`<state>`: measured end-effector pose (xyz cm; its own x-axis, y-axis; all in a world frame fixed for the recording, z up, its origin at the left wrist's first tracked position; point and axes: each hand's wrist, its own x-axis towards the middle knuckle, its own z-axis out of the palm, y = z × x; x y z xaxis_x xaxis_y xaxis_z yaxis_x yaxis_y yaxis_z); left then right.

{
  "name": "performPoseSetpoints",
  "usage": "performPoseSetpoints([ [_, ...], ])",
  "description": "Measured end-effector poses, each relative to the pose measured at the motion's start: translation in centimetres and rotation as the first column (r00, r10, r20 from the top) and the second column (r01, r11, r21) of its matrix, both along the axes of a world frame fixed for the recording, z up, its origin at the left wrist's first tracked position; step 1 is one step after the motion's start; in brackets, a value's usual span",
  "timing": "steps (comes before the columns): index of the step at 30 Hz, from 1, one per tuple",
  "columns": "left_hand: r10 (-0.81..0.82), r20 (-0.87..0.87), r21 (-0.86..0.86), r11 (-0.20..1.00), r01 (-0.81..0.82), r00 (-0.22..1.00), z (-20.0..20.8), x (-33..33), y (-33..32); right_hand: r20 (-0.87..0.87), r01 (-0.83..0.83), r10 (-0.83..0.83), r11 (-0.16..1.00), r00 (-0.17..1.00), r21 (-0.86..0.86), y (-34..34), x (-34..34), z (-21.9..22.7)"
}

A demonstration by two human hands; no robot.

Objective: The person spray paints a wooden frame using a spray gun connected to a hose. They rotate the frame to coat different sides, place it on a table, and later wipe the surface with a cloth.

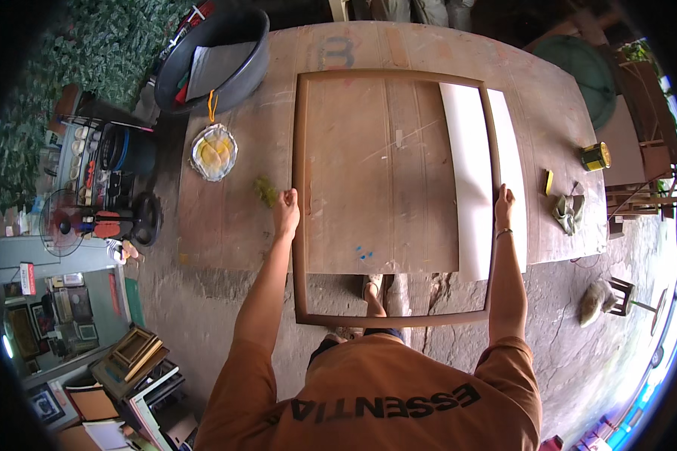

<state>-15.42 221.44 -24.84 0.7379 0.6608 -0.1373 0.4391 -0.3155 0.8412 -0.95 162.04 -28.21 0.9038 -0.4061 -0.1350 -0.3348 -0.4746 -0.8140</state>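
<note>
A large brown picture frame [302,135], with no panel in it, is held between my two hands. My left hand [286,213] is closed on its left side bar, and my right hand [505,207] grips the right side bar at about the same height. Through the opening I see the wooden table [376,195] and a white sheet [470,180] lying under the right bar. The frame's near end reaches past the table's front edge, over my feet. A yellow-green scrap of cloth or sponge [265,192] lies beside my left hand.
On the table's left stand a foil-lined dish with yellow contents [214,152] and a brush with an orange handle [212,105]. A black tub [244,71] is at the far left corner. Rightward are a tin can [595,156], a yellow block [548,182] and a crumpled rag [568,210].
</note>
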Motion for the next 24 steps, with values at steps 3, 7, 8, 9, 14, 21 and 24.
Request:
performPoseSetpoints([
  [3, -0.004, 0.051, 0.219, 0.976, -0.007, 0.999, 4.1, -1.3, 2.4, 0.337, 0.071, -0.038, 0.993, 0.941, -0.089, -0.6, -0.5, -1.4],
  [7, 0.092, 0.189, -0.097, 0.993, -0.074, 0.978, 9.7, -7.0, 4.4, 0.318, -0.041, 0.118, 0.970, 0.941, -0.241, 3.2, -10.1, 5.0],
  [8, 0.047, 0.141, -0.011, 0.999, -0.046, 0.989, 9.2, -10.0, 4.4, 0.155, -0.098, 0.129, 0.977, 0.980, -0.191, 6.5, -13.8, 6.4],
  [9, 0.022, 0.077, 0.069, 0.997, -0.027, 0.997, 8.3, -14.1, 4.3, 0.138, -0.284, 0.370, 0.863, 0.919, -0.418, 10.2, -17.0, 8.2],
  [14, -0.537, -0.063, 0.478, 0.724, 0.497, 0.841, 5.9, -26.1, -3.0, -0.160, -0.852, 0.843, 0.477, 0.513, -0.218, 26.7, -35.1, 10.4],
  [21, -0.756, -0.437, 0.438, 0.295, 0.849, 0.488, 2.4, -34.0, -8.5, -0.153, -0.812, 0.836, 0.441, 0.526, -0.381, 31.7, -44.3, 7.5],
  [24, -0.762, -0.478, 0.411, 0.246, 0.878, 0.437, 3.2, -33.7, -8.9, -0.258, -0.747, 0.749, 0.435, 0.610, -0.503, 28.6, -44.9, 6.8],
])
